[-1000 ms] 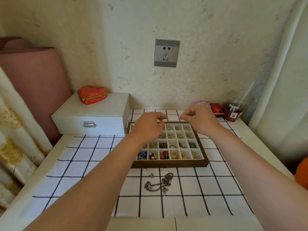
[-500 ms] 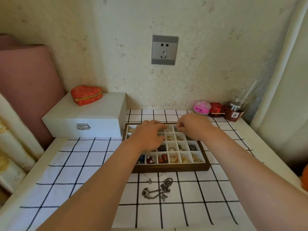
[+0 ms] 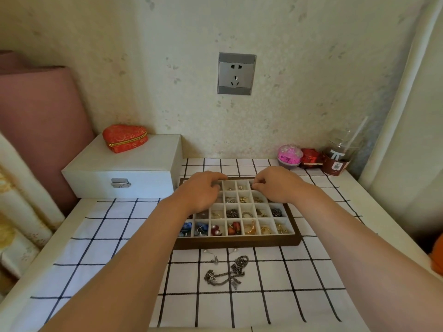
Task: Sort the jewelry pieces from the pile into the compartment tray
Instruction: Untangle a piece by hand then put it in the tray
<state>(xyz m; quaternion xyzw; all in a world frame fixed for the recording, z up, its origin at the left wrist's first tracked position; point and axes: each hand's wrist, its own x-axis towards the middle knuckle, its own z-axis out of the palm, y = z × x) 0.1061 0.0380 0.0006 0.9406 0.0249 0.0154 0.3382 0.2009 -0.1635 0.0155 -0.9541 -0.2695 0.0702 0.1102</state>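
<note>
The wooden compartment tray (image 3: 237, 243) sits mid-table on a checked cloth, many of its white cells holding beads, rings and earrings. Both my hands hover low over its back row. My left hand (image 3: 201, 194) covers the far-left cells with its fingers curled downward, and what it holds, if anything, is hidden. Over the back-right cells, the curled fingertips of my right hand (image 3: 275, 185) are pinched together, apparently on something too small to make out. In front of the tray lies the pile: a tangled dark chain necklace (image 3: 227, 274) and small pearl pieces (image 3: 211, 254).
A white latched box (image 3: 119, 171) with a red heart pouch (image 3: 124, 138) stands at the back left. Against the wall at the back right are a pink round box (image 3: 290, 155), a red box (image 3: 310, 158) and a drink cup with straw (image 3: 338, 155). A curtain hangs at right.
Both hands have come down from above the tray to its back row, staying close together. The pile in front has not moved.
</note>
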